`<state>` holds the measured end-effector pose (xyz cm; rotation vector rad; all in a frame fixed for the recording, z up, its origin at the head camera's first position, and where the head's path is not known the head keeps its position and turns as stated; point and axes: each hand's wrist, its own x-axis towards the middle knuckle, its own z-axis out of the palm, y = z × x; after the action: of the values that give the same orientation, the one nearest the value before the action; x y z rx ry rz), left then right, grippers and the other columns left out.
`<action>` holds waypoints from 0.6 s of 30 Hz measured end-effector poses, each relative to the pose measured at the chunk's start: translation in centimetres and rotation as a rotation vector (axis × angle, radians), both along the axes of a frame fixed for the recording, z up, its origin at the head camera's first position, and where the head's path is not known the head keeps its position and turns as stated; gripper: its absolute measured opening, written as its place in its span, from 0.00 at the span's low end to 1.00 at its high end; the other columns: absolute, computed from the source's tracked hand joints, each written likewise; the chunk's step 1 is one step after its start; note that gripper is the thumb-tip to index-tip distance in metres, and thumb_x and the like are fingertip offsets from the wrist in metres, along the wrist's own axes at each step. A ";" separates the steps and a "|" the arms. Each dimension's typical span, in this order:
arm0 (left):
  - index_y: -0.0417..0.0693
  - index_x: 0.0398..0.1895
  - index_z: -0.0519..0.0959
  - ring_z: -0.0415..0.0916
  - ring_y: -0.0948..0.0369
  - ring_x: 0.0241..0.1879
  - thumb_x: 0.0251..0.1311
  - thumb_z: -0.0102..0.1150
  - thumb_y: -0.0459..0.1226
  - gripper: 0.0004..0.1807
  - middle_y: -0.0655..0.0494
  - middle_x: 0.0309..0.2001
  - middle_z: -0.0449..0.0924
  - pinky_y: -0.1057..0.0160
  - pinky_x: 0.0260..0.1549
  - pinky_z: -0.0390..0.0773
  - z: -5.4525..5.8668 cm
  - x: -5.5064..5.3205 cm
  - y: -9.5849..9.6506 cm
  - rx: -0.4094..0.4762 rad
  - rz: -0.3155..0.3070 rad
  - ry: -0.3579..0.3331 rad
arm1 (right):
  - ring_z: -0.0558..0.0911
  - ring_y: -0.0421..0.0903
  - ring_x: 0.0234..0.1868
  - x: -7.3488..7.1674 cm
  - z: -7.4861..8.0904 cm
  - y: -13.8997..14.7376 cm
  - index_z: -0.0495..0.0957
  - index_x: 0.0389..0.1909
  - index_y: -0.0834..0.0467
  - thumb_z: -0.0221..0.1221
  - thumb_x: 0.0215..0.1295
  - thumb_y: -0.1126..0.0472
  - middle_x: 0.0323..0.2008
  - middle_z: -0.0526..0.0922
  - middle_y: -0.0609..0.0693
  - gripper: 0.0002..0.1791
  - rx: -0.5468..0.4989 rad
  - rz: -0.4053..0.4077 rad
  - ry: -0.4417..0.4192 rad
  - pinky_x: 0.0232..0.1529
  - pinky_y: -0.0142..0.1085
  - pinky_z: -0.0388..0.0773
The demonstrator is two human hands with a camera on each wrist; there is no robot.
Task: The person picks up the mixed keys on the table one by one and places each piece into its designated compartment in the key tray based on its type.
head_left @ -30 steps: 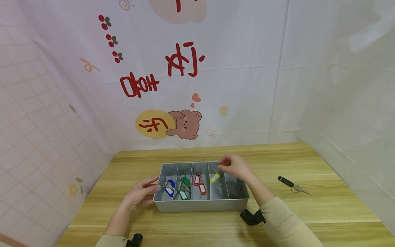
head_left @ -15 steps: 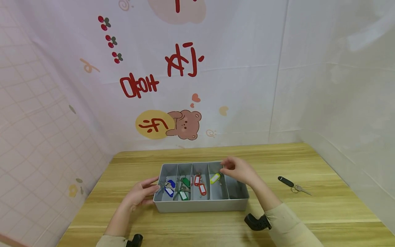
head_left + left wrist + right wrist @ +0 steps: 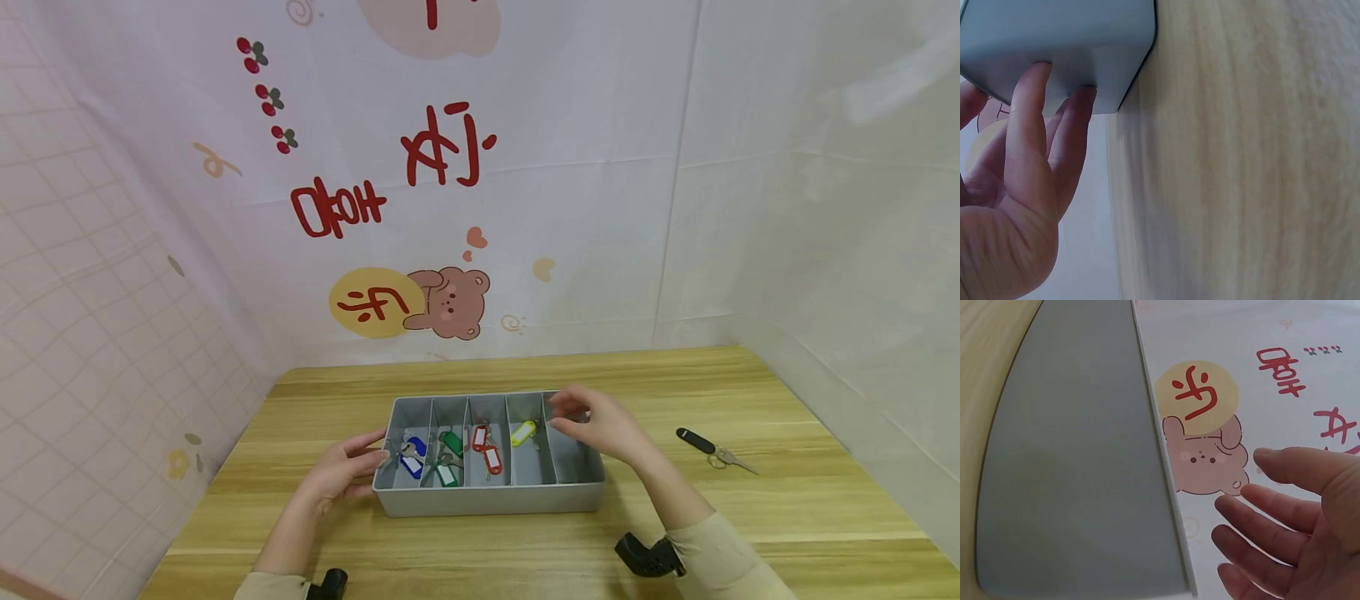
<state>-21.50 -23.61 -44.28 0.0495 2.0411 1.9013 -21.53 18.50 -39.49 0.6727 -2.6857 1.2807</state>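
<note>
A grey divided box (image 3: 487,501) stands on the table, its compartments side by side. My left hand (image 3: 341,471) holds its left end, the thumb at the rim and other fingers (image 3: 1029,125) against the outer end wall. Blue-tagged keys (image 3: 411,465) lie in the leftmost compartment, then green-tagged keys (image 3: 447,474), red-tagged keys (image 3: 491,458) and a yellow key tag (image 3: 522,432) with a key. Over the rightmost compartment (image 3: 573,458), which shows bare grey floor, hovers my right hand (image 3: 596,423). Its fingers are spread and relaxed with nothing between them in the right wrist view.
Small scissors (image 3: 731,458) and a black-handled item (image 3: 695,441) lie together on the wooden table (image 3: 480,554), right of the box. A printed white curtain (image 3: 585,208) hangs behind the table and along its sides.
My right hand has moved right and slightly down, from above the yellow tag's compartment to over the rightmost one, its thumb and fingers parting. My left hand and the box stay put.
</note>
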 end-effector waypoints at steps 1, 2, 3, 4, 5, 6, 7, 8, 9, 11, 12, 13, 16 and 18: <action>0.35 0.75 0.57 0.81 0.48 0.49 0.64 0.65 0.37 0.41 0.34 0.57 0.75 0.52 0.40 0.85 0.0 0.0 -0.1 -0.001 -0.002 -0.001 | 0.83 0.50 0.45 0.1 0.0 0.1 0.81 0.50 0.62 0.67 0.64 0.60 0.42 0.86 0.53 0.16 -0.003 0.002 -0.001 0.43 0.47 0.80; 0.35 0.75 0.57 0.81 0.48 0.49 0.63 0.65 0.38 0.41 0.35 0.57 0.75 0.52 0.40 0.85 -0.1 0.0 -0.1 -0.003 0.000 -0.003 | 0.83 0.50 0.45 0.2 0.0 0.3 0.81 0.50 0.61 0.67 0.64 0.59 0.43 0.86 0.54 0.16 -0.005 0.000 -0.005 0.43 0.46 0.80; 0.35 0.75 0.57 0.81 0.48 0.49 0.63 0.65 0.38 0.41 0.35 0.57 0.75 0.52 0.40 0.85 -0.1 -0.1 -0.1 -0.005 0.003 -0.006 | 0.83 0.50 0.46 0.3 -0.1 0.4 0.81 0.51 0.61 0.66 0.65 0.59 0.43 0.86 0.55 0.16 -0.006 -0.002 -0.008 0.43 0.45 0.80; 0.35 0.75 0.57 0.81 0.48 0.49 0.63 0.65 0.38 0.41 0.34 0.57 0.75 0.52 0.40 0.85 -0.2 -0.1 -0.2 -0.006 0.001 -0.006 | 0.83 0.50 0.47 0.4 -0.1 0.5 0.81 0.51 0.61 0.66 0.65 0.59 0.44 0.86 0.55 0.16 -0.007 -0.002 -0.013 0.43 0.44 0.80; 0.35 0.75 0.57 0.81 0.48 0.49 0.63 0.65 0.38 0.41 0.34 0.58 0.75 0.52 0.40 0.85 -0.2 -0.1 -0.2 -0.007 0.002 -0.006 | 0.83 0.50 0.47 0.5 -0.1 0.6 0.81 0.51 0.60 0.66 0.65 0.58 0.45 0.85 0.55 0.17 -0.009 -0.003 -0.016 0.43 0.43 0.79; 0.35 0.75 0.57 0.81 0.48 0.49 0.63 0.65 0.38 0.41 0.34 0.58 0.75 0.52 0.40 0.85 -0.2 -0.1 -0.2 -0.008 0.002 -0.005 | 0.82 0.49 0.47 0.5 -0.1 0.7 0.81 0.52 0.60 0.66 0.65 0.58 0.45 0.85 0.55 0.17 -0.010 -0.005 -0.017 0.43 0.43 0.79; 0.35 0.75 0.57 0.81 0.48 0.49 0.63 0.65 0.38 0.41 0.34 0.58 0.75 0.51 0.40 0.85 -0.2 -0.1 -0.2 -0.009 0.005 -0.004 | 0.82 0.49 0.48 0.6 -0.1 0.8 0.81 0.52 0.61 0.66 0.65 0.58 0.45 0.85 0.55 0.17 -0.016 -0.007 -0.018 0.44 0.44 0.79; 0.35 0.75 0.57 0.81 0.47 0.49 0.63 0.65 0.37 0.41 0.33 0.58 0.74 0.51 0.40 0.85 -0.2 -0.1 -0.1 -0.007 0.010 -0.004 | 0.82 0.50 0.48 0.6 -0.2 1.0 0.81 0.52 0.61 0.66 0.65 0.58 0.46 0.85 0.54 0.18 -0.019 -0.009 -0.015 0.44 0.44 0.79; 0.35 0.75 0.57 0.81 0.47 0.49 0.63 0.65 0.37 0.40 0.33 0.58 0.74 0.51 0.40 0.85 -0.2 -0.1 -0.1 -0.007 0.012 -0.003 | 0.82 0.50 0.48 0.7 -0.2 1.1 0.81 0.52 0.61 0.66 0.65 0.58 0.46 0.85 0.54 0.18 -0.022 -0.009 -0.011 0.44 0.44 0.78; 0.35 0.75 0.57 0.80 0.46 0.50 0.64 0.64 0.36 0.40 0.33 0.58 0.74 0.51 0.40 0.85 -0.1 -0.1 -0.1 -0.004 0.016 -0.004 | 0.82 0.50 0.49 0.8 -0.2 1.3 0.81 0.53 0.60 0.66 0.65 0.58 0.46 0.85 0.53 0.18 -0.026 -0.012 -0.002 0.45 0.44 0.78; 0.34 0.75 0.57 0.80 0.46 0.50 0.64 0.64 0.36 0.39 0.32 0.59 0.74 0.51 0.40 0.85 -0.1 -0.1 0.0 -0.003 0.016 -0.003 | 0.82 0.50 0.49 0.8 -0.3 1.5 0.81 0.53 0.60 0.66 0.65 0.58 0.46 0.86 0.53 0.17 -0.027 -0.015 0.004 0.45 0.44 0.78; 0.34 0.75 0.57 0.80 0.45 0.50 0.64 0.63 0.35 0.39 0.32 0.59 0.74 0.51 0.41 0.84 0.0 -0.1 0.0 -0.001 0.016 -0.004 | 0.82 0.50 0.49 0.8 -0.3 1.6 0.81 0.53 0.59 0.66 0.65 0.58 0.46 0.86 0.52 0.17 -0.030 -0.019 0.009 0.45 0.44 0.77; 0.35 0.75 0.56 0.79 0.45 0.51 0.65 0.63 0.35 0.39 0.32 0.59 0.73 0.52 0.41 0.84 0.1 0.0 0.0 0.003 0.012 -0.006 | 0.81 0.50 0.50 1.0 -0.3 2.0 0.81 0.53 0.56 0.66 0.65 0.59 0.47 0.86 0.51 0.16 -0.040 -0.025 0.023 0.47 0.45 0.77; 0.34 0.75 0.56 0.79 0.44 0.52 0.65 0.63 0.36 0.39 0.31 0.59 0.73 0.52 0.41 0.84 0.1 0.0 0.0 0.004 0.008 -0.007 | 0.81 0.49 0.50 1.1 -0.2 2.3 0.81 0.53 0.55 0.66 0.65 0.60 0.47 0.86 0.51 0.16 -0.046 -0.029 0.035 0.48 0.46 0.77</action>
<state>-21.51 -23.60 -44.15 0.0364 2.0360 1.9076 -20.47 20.76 -39.73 0.6428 -2.6199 1.3072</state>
